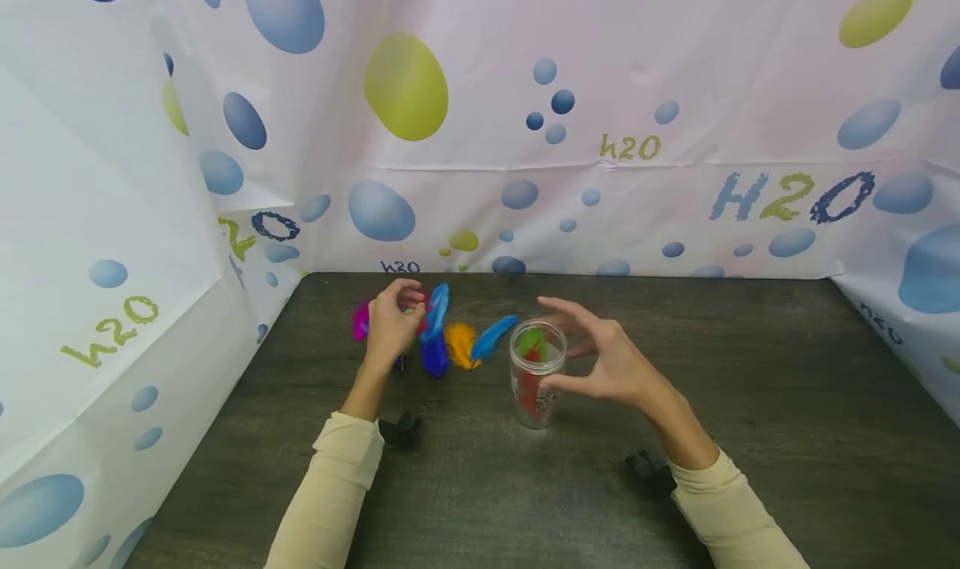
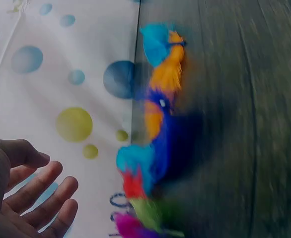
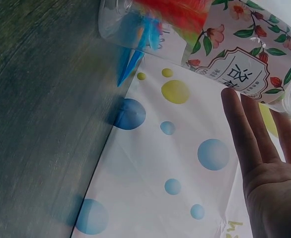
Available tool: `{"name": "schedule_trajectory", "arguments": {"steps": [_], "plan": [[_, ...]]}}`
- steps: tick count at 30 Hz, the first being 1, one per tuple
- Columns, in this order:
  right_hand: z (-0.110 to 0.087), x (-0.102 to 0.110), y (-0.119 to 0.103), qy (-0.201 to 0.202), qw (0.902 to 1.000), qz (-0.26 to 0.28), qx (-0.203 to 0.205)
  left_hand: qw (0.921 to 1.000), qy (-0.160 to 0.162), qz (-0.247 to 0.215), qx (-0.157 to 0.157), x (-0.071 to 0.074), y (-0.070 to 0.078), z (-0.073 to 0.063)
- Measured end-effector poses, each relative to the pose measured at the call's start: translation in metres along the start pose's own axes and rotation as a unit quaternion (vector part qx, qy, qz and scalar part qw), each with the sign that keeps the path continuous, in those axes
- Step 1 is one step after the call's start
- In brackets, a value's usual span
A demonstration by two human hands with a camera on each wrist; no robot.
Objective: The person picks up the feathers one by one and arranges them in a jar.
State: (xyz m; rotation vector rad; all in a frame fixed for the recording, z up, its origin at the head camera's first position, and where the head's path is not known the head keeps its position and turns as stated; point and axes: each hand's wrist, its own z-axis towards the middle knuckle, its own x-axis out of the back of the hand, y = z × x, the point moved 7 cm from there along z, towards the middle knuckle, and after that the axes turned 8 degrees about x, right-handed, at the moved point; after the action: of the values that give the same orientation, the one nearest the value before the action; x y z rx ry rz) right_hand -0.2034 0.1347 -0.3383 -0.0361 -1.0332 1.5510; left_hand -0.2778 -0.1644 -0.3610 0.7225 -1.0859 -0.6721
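Note:
My left hand (image 1: 393, 323) hovers over a row of colourful feathers, its fingers loosely bent. In the left wrist view the fingers stand apart, with nothing visible between them. The row has a magenta feather (image 1: 361, 322), a light blue feather (image 1: 438, 306), a dark blue feather (image 1: 433, 354), an orange feather (image 1: 460, 344) and a bright blue feather (image 1: 495, 337). A clear jar (image 3: 245, 64) with a floral label stands upright, holding red and green feathers (image 1: 532, 344). Around its upper part my right hand (image 1: 611, 356) is spread wide; whether its fingertips touch the glass I cannot tell.
A dark wooden table (image 1: 480, 486) carries everything. White sheeting (image 1: 480, 119) with blue and green dots rises behind it and on both sides. Black wrist mounts (image 1: 401, 429) show under the forearms.

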Motion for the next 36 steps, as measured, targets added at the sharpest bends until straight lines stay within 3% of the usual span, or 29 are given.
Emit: {"name": "schedule_trajectory", "arguments": {"steps": [11,17,22,36], "plan": [[-0.001,0.001,0.002,-0.002,1.0,0.006,-0.005,0.9974,0.01,0.044,0.056,0.016,-0.024,0.001],[-0.003,0.002,0.001,0.0,0.9999,0.01,-0.009,0.9922,-0.003,0.085,0.09,0.019,-0.035,-0.003],[-0.001,0.003,0.003,-0.001,0.9999,0.01,-0.008,0.9884,-0.022,0.116,0.095,0.022,-0.04,-0.001],[0.003,0.005,0.004,-0.004,0.9999,0.014,-0.005,0.9806,-0.057,0.149,0.114,0.021,-0.049,0.011]]}}
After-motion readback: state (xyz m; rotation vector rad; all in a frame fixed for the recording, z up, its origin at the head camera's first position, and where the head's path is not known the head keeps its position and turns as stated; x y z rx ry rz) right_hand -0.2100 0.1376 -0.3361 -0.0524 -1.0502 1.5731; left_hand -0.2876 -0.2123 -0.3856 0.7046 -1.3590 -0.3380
